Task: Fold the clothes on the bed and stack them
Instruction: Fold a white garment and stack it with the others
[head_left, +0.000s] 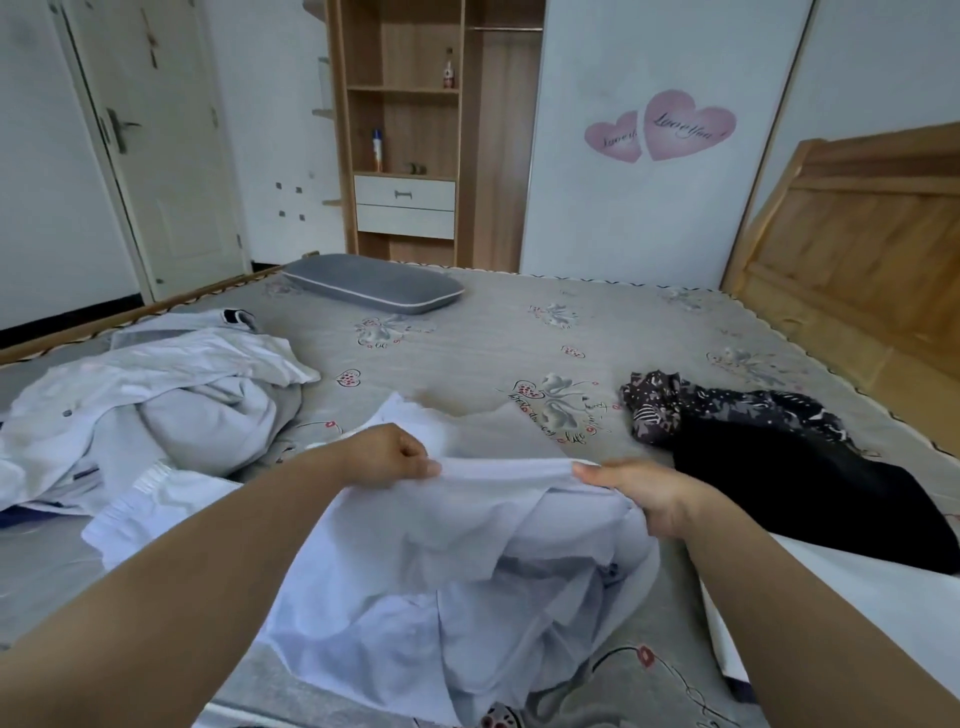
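Head view: both hands gripping a white garment (467, 582) at the bed's (519, 332) near edge.
Left hand (395, 454) and right hand (639, 493) curled on its stretched hem; white pile (156, 395) left, dark clothes (779, 457) right, grey pillow (374, 283) at far edge.

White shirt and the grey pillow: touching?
Apart. Head view shows bare patterned bedsheet between the white shirt, held near the camera, and the grey pillow.

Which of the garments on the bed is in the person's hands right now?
The white garment in front, gripped by both hands; the white pile and dark clothes lie untouched.
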